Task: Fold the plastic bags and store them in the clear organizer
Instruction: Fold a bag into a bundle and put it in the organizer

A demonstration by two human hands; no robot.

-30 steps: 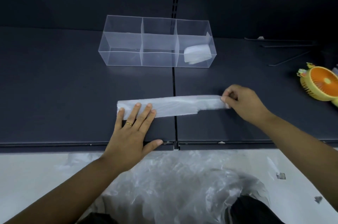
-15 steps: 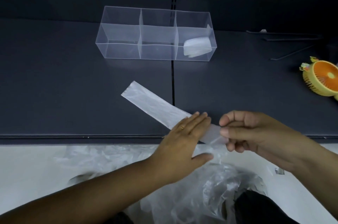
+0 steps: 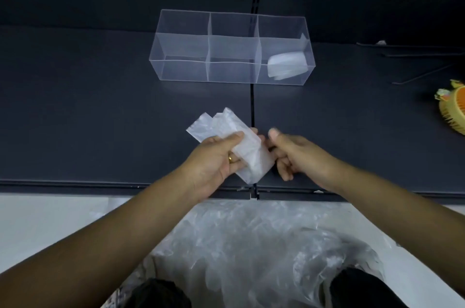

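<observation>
My left hand (image 3: 214, 156) grips a translucent white plastic bag (image 3: 249, 154) that is folded into a short thick strip, thumb on top, just above the front of the dark shelf (image 3: 88, 119). My right hand (image 3: 299, 154) is right beside the strip's right edge with fingers curled and thumb raised; whether it pinches the bag is unclear. The clear three-compartment organizer (image 3: 181, 43) stands further back. Its right compartment holds one folded bag (image 3: 286, 66); the other two hold nothing.
A loose heap of clear plastic bags (image 3: 241, 244) lies on my lap below the shelf edge. An orange and yellow hand fan (image 3: 453, 111) sits at the right edge. Thin metal rods (image 3: 422, 76) lie at the back right.
The long flat strip has been lifted off the shelf and folded over into a short bundle. My left hand went from pressing it flat to gripping it; my right hand left the strip's end.
</observation>
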